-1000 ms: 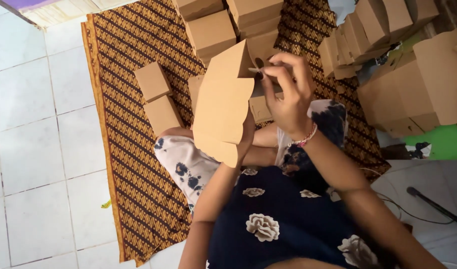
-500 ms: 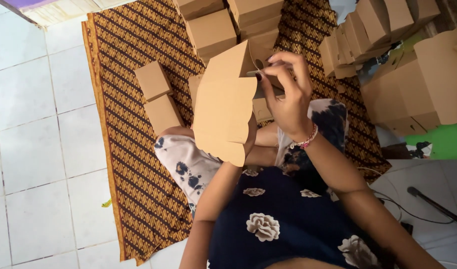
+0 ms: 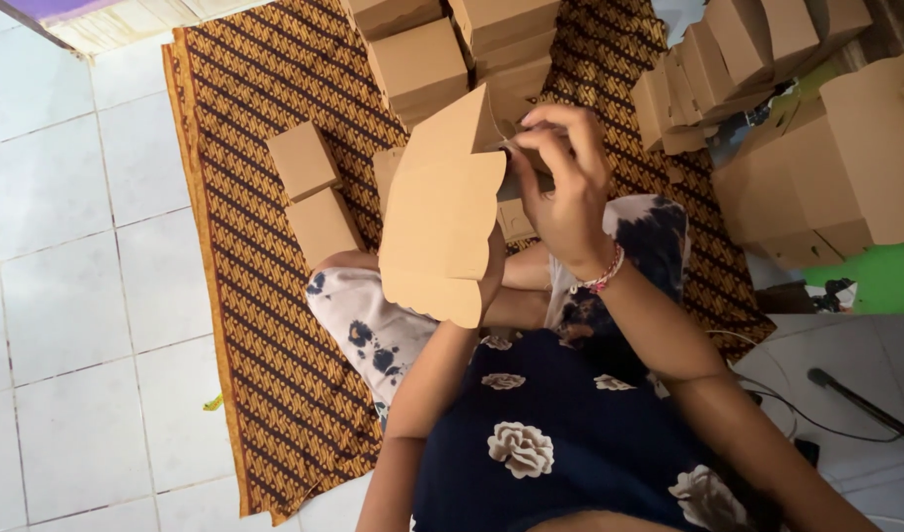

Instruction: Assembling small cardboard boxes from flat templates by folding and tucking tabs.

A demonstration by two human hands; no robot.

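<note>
We are steadying the half-folded brown cardboard box (image 3: 442, 212) above our lap, our left hand (image 3: 491, 271) gripping it from behind, mostly hidden. Our right hand (image 3: 565, 182) is pinching its top flap; pressing creases squarely is keeping it neat.

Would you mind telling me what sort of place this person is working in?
Probably a home or small workshop floor used for folding boxes. A patterned brown mat lies on white floor tiles, with stacks of folded cardboard boxes around it, and the right hand works a cardboard box blank.
</note>
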